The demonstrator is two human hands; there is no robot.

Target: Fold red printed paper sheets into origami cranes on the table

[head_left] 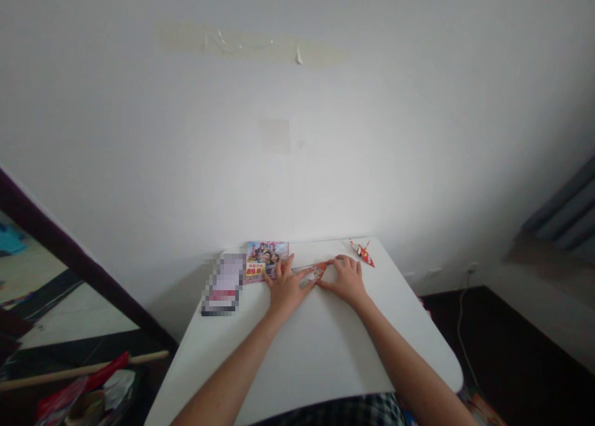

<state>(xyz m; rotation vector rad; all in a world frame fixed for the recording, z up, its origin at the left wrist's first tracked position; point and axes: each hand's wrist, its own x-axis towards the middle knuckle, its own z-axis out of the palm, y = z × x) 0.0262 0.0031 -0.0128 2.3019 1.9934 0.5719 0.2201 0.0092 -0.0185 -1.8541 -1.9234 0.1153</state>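
Head view shows a strip of folded printed paper (318, 271) lying on the white table (316, 351), towards its far edge, between the person's two hands. The left hand (284, 286) is spread, its thumb and forefinger reaching to the left part of the paper while other fingers lie over the right side of a colourful leaflet (267, 258). The right hand (346, 277) curves round the other end, thumb near the lower edge and forefinger near the upper. A gap shows between that thumb and forefinger; whether either hand pinches the paper or merely presses it flat, I cannot tell. A phone-like device (225, 286), blurred out, lies left of the leaflet, and a red and white folded paper bird (362, 252) sits near the far right corner.

The step in hand looks like lining up or creasing a fold. To do it well, let one hand pin the paper against the hard tabletop while the other squares the edges, then run a fingertip firmly outwards from the middle of the crease. Matching the tips matters most, since a small slip probably grows in later folds. Lifting the left fingers clear of the leaflet would likely give steadier, flatter support
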